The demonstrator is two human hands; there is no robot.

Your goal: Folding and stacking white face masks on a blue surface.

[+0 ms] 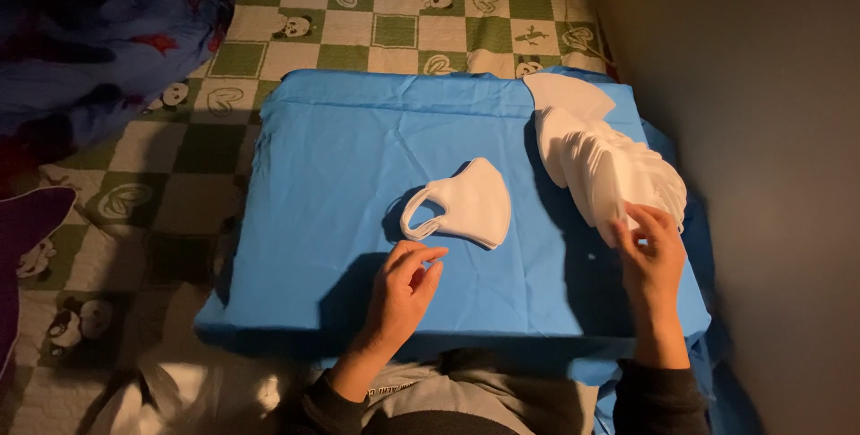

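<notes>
**White masks on a blue-covered surface**

Across the top and left of the frame we see a green-and-cream checked quilt printed with pandas and leaves (376,27), and in the upper left corner a rumpled dark blue blanket with red stars (98,41) lies on it. A plain grey wall (761,175) fills the right side.

In the middle of the frame we have a smooth bright blue cloth (358,148) spread over a raised flat surface, its near edge hanging over just in front of our body.

At the right of the blue cloth stands a long fanned stack of white fabric face masks (609,162), running from the upper right corner of the cloth down toward the lower right, the pieces leaning on one another.

Near the centre of the cloth lies a single folded white fabric face mask (475,202), flat, its ear loop pointing left. It is apart from the stack.

Our right hand (652,260) is at the near end of the stack, its fingers half curled with the tips pinching the edge of the nearest pieces. Our left hand (403,292) sits low in the frame, just below the single mask; its grip is loose, thumb and forefinger brought close together, holding nothing, and the fingertips lie just short of the mask's lower edge without touching it.
</notes>
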